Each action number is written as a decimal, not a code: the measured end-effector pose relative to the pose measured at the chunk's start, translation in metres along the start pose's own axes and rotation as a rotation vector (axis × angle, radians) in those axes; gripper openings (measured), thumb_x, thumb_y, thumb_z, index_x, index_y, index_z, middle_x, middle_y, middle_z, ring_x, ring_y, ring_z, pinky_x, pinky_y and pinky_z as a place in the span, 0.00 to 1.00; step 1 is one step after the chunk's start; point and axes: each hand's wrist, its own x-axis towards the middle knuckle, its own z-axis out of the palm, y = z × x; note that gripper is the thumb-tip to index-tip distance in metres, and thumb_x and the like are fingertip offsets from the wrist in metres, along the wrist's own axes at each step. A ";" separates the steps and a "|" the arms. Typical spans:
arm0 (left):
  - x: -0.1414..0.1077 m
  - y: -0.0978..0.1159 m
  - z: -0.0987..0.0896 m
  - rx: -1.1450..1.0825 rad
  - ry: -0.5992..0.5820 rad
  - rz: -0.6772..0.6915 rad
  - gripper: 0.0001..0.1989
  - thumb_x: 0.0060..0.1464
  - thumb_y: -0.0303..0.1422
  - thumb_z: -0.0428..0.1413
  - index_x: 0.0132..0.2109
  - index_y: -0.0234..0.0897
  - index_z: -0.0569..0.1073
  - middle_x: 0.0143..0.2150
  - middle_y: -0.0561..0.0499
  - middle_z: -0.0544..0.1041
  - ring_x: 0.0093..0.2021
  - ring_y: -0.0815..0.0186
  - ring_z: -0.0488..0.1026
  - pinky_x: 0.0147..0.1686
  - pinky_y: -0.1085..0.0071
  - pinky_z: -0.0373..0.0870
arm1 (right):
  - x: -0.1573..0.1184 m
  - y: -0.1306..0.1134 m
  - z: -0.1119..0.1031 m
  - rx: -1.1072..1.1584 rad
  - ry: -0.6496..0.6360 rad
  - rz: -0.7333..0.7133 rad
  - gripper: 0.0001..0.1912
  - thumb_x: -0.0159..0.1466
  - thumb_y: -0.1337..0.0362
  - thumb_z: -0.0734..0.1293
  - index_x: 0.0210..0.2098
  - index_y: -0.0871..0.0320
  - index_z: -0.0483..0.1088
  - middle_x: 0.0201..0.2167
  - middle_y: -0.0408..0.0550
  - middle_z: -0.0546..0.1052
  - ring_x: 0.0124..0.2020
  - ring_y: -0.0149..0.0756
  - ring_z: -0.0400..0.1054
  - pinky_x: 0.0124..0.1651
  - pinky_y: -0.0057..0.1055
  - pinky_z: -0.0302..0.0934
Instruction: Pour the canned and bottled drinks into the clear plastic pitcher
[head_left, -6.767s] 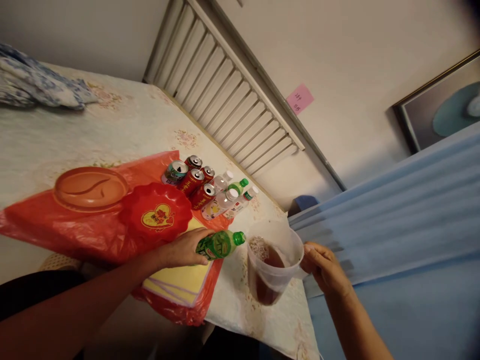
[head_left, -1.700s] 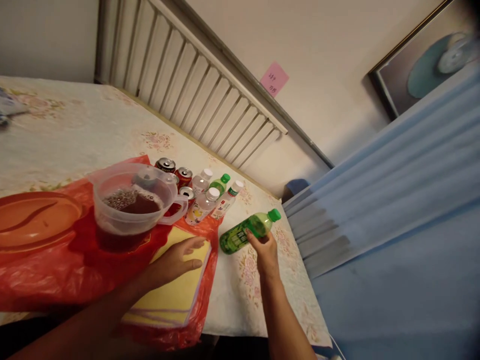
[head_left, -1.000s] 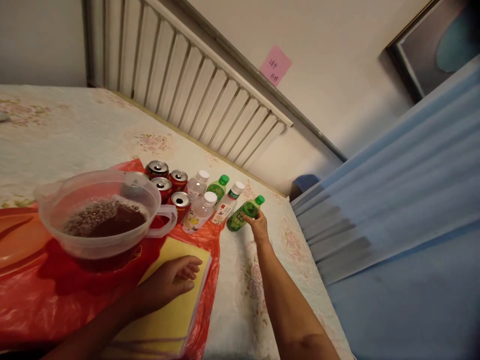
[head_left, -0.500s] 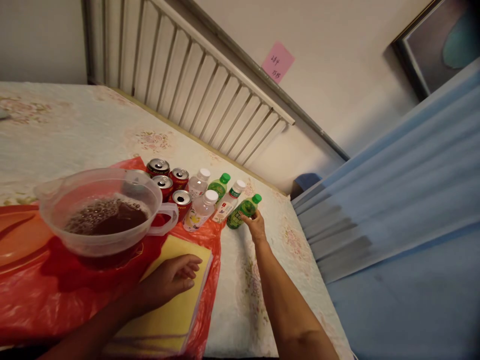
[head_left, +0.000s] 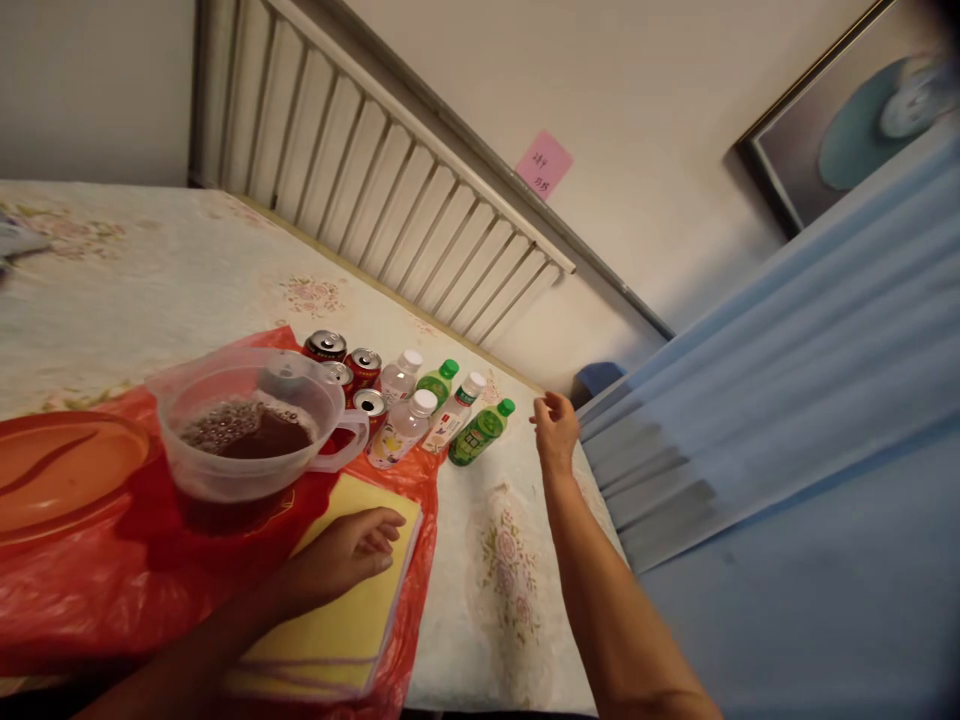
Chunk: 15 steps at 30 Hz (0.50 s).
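Observation:
My right hand (head_left: pixel 556 432) is raised to the right of a green bottle (head_left: pixel 478 437), apart from it, with loosely bent fingers and nothing in them. That bottle stands upright at the right end of a cluster of drinks. My left hand (head_left: pixel 358 548) rests over a yellow pad of paper (head_left: pixel 330 640), its fingers half curled, thumb apart, empty. Beside the green bottle is a white-capped bottle (head_left: pixel 454 413); a clear bottle with a fruit label (head_left: pixel 402 430) and several dark red cans (head_left: pixel 365 368) stand further left.
A clear plastic jug (head_left: pixel 247 485) with foamy dark liquid stands on a red plastic bag (head_left: pixel 82 610), near an orange lid (head_left: pixel 67 470). A radiator (head_left: pixel 382 170) runs behind the flowered tablecloth (head_left: pixel 450 620). A blue curtain (head_left: pixel 787 400) hangs at the right.
My right hand has let go of the green bottle and moved off to the right. My left hand has stayed over the pad. The view has shifted slightly.

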 end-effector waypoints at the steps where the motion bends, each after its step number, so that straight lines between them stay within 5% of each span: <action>1: 0.000 0.000 0.000 -0.003 0.004 0.002 0.23 0.50 0.39 0.56 0.53 0.37 0.72 0.47 0.44 0.79 0.46 0.57 0.76 0.51 0.61 0.73 | 0.003 -0.016 0.004 -0.086 -0.067 -0.063 0.22 0.59 0.53 0.65 0.46 0.62 0.72 0.40 0.52 0.79 0.28 0.35 0.71 0.36 0.35 0.68; 7: -0.005 0.012 -0.002 -0.045 0.031 0.007 0.23 0.46 0.38 0.57 0.51 0.37 0.75 0.46 0.44 0.79 0.45 0.54 0.76 0.48 0.60 0.73 | -0.001 -0.089 0.047 -0.654 -0.379 -0.336 0.22 0.65 0.60 0.65 0.57 0.59 0.68 0.54 0.56 0.75 0.51 0.43 0.71 0.55 0.37 0.62; 11: -0.008 0.015 -0.002 -0.052 0.038 0.011 0.23 0.44 0.36 0.58 0.50 0.37 0.75 0.45 0.44 0.79 0.44 0.55 0.76 0.48 0.59 0.73 | 0.000 -0.105 0.071 -0.884 -0.503 -0.259 0.24 0.68 0.55 0.61 0.60 0.58 0.64 0.55 0.59 0.73 0.53 0.47 0.71 0.52 0.38 0.63; 15: -0.008 0.009 -0.002 -0.064 0.053 0.035 0.22 0.45 0.35 0.58 0.50 0.38 0.75 0.45 0.45 0.80 0.44 0.55 0.76 0.47 0.60 0.73 | 0.004 -0.105 0.083 -0.936 -0.641 -0.223 0.19 0.67 0.60 0.62 0.55 0.56 0.71 0.51 0.57 0.77 0.51 0.45 0.73 0.48 0.33 0.64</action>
